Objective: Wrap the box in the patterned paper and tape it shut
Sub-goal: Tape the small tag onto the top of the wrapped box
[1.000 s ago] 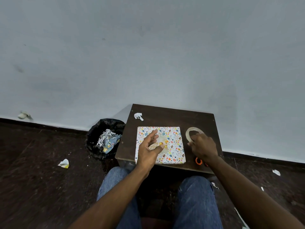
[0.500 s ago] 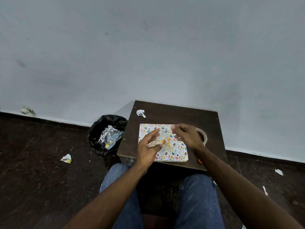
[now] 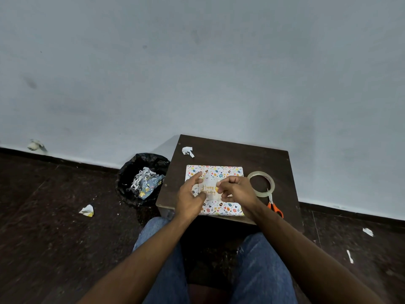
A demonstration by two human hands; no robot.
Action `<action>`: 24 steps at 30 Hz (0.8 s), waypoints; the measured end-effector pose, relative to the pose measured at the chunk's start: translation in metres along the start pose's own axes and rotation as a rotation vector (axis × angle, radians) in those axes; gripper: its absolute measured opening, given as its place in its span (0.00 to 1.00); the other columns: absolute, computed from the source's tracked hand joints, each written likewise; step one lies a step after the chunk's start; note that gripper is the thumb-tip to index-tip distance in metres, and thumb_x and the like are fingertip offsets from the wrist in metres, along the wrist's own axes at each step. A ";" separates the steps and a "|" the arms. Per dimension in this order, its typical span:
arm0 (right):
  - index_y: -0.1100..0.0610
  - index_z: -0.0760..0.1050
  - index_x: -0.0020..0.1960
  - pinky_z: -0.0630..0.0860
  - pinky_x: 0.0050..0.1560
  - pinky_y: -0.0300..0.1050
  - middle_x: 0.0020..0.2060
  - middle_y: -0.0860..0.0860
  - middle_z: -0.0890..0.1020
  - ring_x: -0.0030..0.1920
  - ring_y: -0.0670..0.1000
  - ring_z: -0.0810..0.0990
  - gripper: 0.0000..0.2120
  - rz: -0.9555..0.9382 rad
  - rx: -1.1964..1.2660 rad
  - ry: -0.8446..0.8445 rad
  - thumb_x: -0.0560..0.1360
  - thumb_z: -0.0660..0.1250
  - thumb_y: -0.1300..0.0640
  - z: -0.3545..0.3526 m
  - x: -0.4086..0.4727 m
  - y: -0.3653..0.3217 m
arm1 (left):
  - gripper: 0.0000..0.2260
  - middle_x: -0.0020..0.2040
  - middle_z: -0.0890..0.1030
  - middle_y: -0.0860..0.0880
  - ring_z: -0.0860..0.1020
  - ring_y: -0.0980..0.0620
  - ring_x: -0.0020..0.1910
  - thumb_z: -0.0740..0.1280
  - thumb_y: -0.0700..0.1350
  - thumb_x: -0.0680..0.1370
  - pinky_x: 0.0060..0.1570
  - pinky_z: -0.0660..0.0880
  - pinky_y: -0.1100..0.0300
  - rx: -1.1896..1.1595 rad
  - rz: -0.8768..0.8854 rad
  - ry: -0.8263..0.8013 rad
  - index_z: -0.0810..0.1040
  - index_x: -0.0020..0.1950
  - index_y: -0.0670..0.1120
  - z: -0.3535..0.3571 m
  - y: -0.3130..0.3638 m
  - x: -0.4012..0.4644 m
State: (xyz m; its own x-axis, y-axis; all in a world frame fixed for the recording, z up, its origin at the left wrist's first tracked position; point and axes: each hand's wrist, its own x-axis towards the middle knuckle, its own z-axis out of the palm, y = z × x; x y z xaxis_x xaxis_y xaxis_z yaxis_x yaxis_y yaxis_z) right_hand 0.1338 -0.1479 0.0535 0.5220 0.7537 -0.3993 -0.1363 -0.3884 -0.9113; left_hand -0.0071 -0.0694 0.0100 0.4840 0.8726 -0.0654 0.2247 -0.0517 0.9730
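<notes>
The box (image 3: 215, 189) lies flat in the middle of the bench (image 3: 230, 152), already covered in the patterned paper, with a pale tag (image 3: 209, 189) lettered in gold on its top. My left hand (image 3: 189, 197) rests over the tag's left edge, forefinger stretched out, thumb pressing near the lettering, gripping nothing. My right hand (image 3: 235, 189) hovers at the tag's right edge with fingers curled as if pinching a bit of clear tape; I cannot tell whether anything is actually between them.

If there is a strip there, I think the main risk is that it folds onto itself or sticks to my fingertips before it reaches the paper. The tag may also slide under my left thumb and end up crooked. Pressing too hard could crease or tear the paper.

The tape roll (image 3: 261, 184) sits just right of the box, the scissors (image 3: 274, 205) touching its near rim, blades pointing at my right wrist. A careless reach back could knock them off the bench. A paper scrap (image 3: 188, 151) lies beyond the box.
</notes>
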 end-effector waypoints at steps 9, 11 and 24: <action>0.61 0.78 0.42 0.76 0.31 0.42 0.28 0.53 0.78 0.24 0.48 0.72 0.06 0.185 0.045 0.090 0.76 0.70 0.60 0.017 0.021 0.013 | 0.26 0.77 0.63 0.53 0.56 0.52 0.78 0.66 0.50 0.79 0.72 0.61 0.43 0.763 0.188 -0.360 0.66 0.76 0.50 -0.020 -0.031 0.004; 0.61 0.78 0.41 0.75 0.31 0.42 0.27 0.53 0.77 0.23 0.48 0.71 0.07 0.196 0.035 0.096 0.76 0.70 0.60 0.025 0.026 0.012 | 0.26 0.79 0.58 0.57 0.50 0.54 0.79 0.64 0.52 0.80 0.74 0.55 0.40 0.798 0.161 -0.385 0.63 0.77 0.52 -0.021 -0.036 0.001; 0.61 0.75 0.39 0.80 0.32 0.47 0.26 0.55 0.72 0.22 0.49 0.67 0.05 0.316 -0.003 0.143 0.73 0.68 0.66 0.056 0.057 0.007 | 0.25 0.79 0.59 0.57 0.50 0.55 0.79 0.64 0.53 0.79 0.73 0.58 0.41 0.794 0.151 -0.378 0.66 0.76 0.53 -0.020 -0.040 0.004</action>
State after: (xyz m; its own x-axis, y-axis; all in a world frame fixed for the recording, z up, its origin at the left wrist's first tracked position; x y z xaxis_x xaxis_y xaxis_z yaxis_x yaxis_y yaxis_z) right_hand 0.1155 -0.0781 0.0192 0.5674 0.5142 -0.6431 -0.3072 -0.5925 -0.7447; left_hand -0.0308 -0.0546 -0.0248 0.7709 0.6182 -0.1535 0.5875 -0.5969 0.5464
